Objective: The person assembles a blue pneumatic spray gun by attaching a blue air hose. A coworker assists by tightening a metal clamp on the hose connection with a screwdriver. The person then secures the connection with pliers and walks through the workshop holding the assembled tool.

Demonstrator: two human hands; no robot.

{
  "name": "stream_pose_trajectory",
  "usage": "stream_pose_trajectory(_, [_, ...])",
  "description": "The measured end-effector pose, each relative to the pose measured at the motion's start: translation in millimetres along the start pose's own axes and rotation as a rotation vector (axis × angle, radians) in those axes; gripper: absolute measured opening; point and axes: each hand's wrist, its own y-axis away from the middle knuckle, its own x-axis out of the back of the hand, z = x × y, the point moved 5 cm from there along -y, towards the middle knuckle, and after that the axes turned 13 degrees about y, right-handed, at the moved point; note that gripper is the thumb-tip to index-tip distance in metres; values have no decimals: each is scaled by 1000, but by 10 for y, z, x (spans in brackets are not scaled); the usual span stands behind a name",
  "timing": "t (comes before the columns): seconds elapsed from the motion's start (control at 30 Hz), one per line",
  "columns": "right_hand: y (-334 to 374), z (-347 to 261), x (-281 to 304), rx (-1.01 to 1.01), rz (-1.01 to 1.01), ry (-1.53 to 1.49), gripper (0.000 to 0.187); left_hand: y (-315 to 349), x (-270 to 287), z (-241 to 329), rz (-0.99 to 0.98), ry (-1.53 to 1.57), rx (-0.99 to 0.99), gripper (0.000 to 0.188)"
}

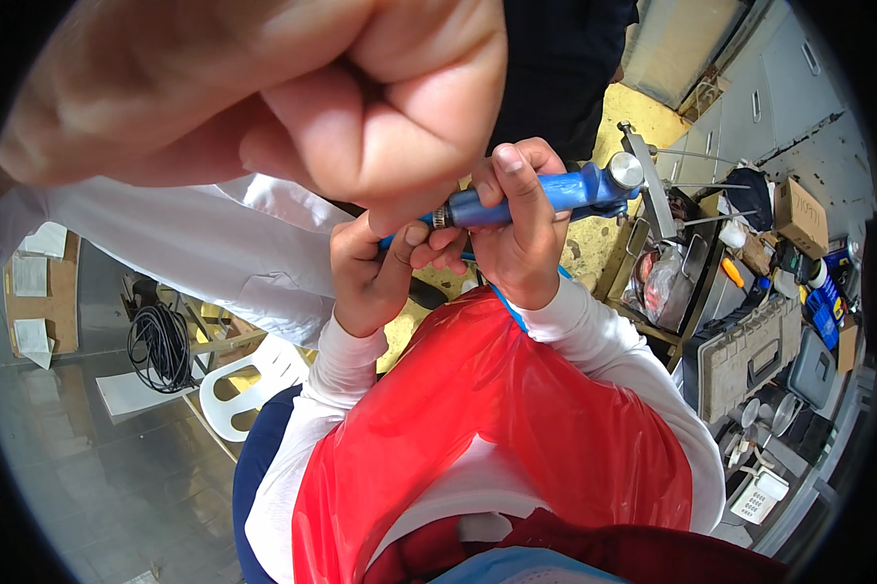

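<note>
A blue air tool (477, 208), with a round silver cap at one end and a knurled metal collar at the other, lies across the middle. My right hand (524, 219) is closed round its body. By the collar, my left hand (368, 273) pinches the blue hose (388, 241) between thumb and fingers. The hose also passes below my right palm, over my wrist. Another person's curled hand (361, 107) fills the upper left, close to the camera, and hides part of the collar end.
A white-sleeved person (195, 243) stands ahead left; dark clothing (555, 68) shows beyond. To the left are a white plastic chair (254, 384) and coiled black cable (161, 348). At right, a grey toolbox (745, 358), a cardboard box (802, 216) and a metal clamp frame (648, 180) crowd the bench.
</note>
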Motion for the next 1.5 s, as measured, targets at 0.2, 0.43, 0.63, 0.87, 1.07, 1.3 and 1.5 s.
stream_pose_trajectory(0.2, [-24,47,41,31,-14,25,20,-8,-6,16,5,-3,0,20])
stream_pose_trajectory(0.43, [-5,46,23,9,-6,9,20,11,40,-17,-24,-9,-13,19])
stream_pose_trajectory(0.63, [17,27,-13,9,-22,-22,20,26,45,6,-7,-67,-13,18])
stream_pose_trajectory(0.87, [14,47,-34,14,-1,31,26,15,86,20,-39,-107,-87,22])
stream_pose_trajectory(1.07, [21,90,51,76,0,81,24,4,63,30,-63,-75,-82,24])
stream_pose_trajectory(1.3, [48,55,51,44,4,53,20,83,34,-150,1,202,50,21])
stream_pose_trajectory(1.5, [67,17,-22,11,60,8,20,148,82,-192,53,167,107,20])
